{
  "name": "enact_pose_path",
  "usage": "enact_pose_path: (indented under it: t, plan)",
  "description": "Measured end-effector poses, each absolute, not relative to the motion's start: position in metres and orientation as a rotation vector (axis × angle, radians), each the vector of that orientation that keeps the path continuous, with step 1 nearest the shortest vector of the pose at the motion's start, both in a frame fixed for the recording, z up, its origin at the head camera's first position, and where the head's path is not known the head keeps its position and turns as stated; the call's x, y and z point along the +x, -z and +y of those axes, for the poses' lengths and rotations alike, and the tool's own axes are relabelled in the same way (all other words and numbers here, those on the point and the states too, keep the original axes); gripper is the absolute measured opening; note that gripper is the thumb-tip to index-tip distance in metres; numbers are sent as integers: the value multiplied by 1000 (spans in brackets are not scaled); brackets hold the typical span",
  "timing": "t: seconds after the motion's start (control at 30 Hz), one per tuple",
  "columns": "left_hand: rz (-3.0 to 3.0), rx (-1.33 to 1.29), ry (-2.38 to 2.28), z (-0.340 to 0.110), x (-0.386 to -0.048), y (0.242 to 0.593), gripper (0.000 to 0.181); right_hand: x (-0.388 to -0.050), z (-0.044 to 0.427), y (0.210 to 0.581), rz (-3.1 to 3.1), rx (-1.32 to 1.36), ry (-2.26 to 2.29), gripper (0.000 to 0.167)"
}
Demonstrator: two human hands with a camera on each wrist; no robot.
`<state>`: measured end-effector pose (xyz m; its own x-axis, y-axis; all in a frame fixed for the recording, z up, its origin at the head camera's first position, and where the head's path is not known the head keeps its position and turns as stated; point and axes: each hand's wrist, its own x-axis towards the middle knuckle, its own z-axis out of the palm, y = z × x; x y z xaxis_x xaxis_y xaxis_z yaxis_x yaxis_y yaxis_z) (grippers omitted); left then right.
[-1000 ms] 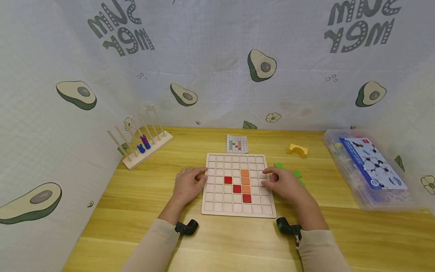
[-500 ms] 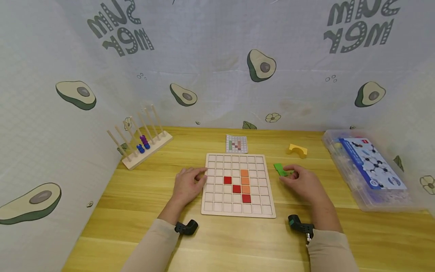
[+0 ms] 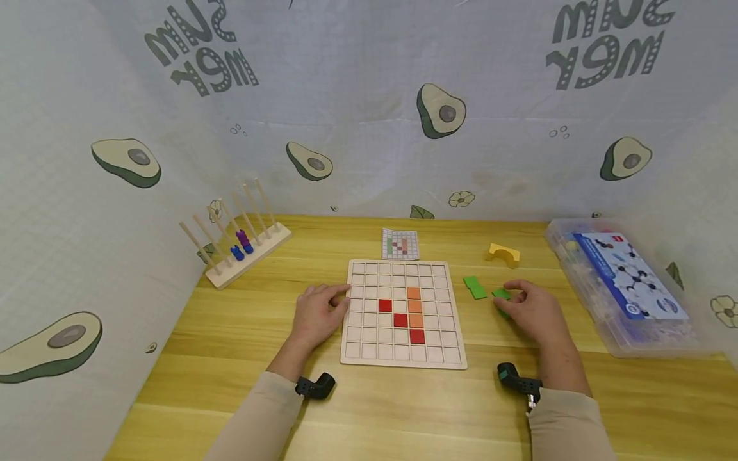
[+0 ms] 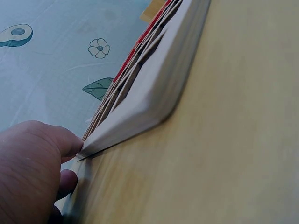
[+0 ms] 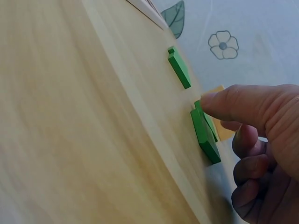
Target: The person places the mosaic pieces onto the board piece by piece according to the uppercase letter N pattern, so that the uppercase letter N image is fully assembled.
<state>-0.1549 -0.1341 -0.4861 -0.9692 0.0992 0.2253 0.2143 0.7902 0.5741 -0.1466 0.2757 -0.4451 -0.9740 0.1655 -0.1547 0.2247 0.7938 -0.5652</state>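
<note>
The wooden grid board [image 3: 369, 352] lies flat mid-table, with red tiles [image 3: 400, 320] and a column of orange tiles [image 3: 415, 306] in its squares. My left hand [image 3: 316, 314] rests at the board's left edge; in the left wrist view a fingertip touches the board corner [image 4: 135, 116]. My right hand [image 3: 533, 310] is right of the board, over green tiles [image 3: 501, 293], with thumb and index finger apart. In the right wrist view the thumb covers one end of those green tiles [image 5: 204, 135]; contact is unclear. More green tiles [image 3: 475, 288] lie between hand and board.
A patterned grid card [image 3: 400, 244] lies behind the board. A yellow arch block [image 3: 503, 255] stands back right. Further right is a clear plastic box [image 3: 599, 326]. The wooden peg rack [image 3: 248, 256] with blue and purple beads stands back left. A printed curtain [image 3: 369, 173] closes the back.
My right hand has moved right, from the board's right edge past the nearer green tiles to the farther ones. The left hand has stayed at the board's edge.
</note>
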Motion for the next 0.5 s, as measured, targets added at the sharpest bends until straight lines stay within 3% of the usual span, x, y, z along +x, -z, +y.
enact_pose_path:
  t: [0.5]
  plan:
    - [-2810, -245, 932, -134, -155, 486, 31, -146, 276, 446, 2876, 390, 918, 54]
